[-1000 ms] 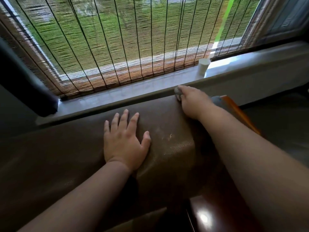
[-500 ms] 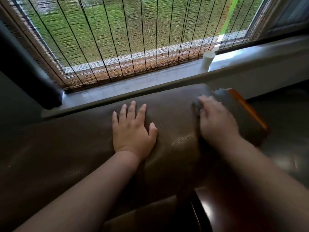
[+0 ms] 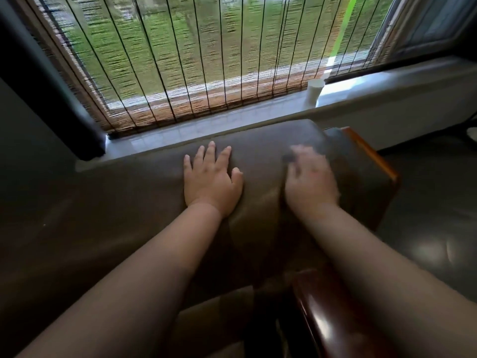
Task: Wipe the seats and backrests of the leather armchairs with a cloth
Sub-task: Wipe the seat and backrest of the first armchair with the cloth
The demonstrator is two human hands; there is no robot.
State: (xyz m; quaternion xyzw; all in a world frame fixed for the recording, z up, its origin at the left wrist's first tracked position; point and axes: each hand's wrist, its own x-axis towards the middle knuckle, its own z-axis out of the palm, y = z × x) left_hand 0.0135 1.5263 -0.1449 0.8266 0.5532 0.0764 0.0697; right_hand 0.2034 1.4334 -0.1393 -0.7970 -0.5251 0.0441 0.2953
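Left hand (image 3: 211, 178) flat on backrest (image 3: 129, 197) (right hand (image 3: 309, 184) blurred).

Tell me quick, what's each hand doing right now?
Left hand: open, flat on the backrest.
Right hand: blurred, cannot tell; something dark at its fingertips.

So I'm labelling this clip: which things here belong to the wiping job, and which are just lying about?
Job:
leather backrest
cloth, mostly hidden under the blurred right hand
left hand, flat on the backrest

Lying about:
white cup on the windowsill
bamboo blind
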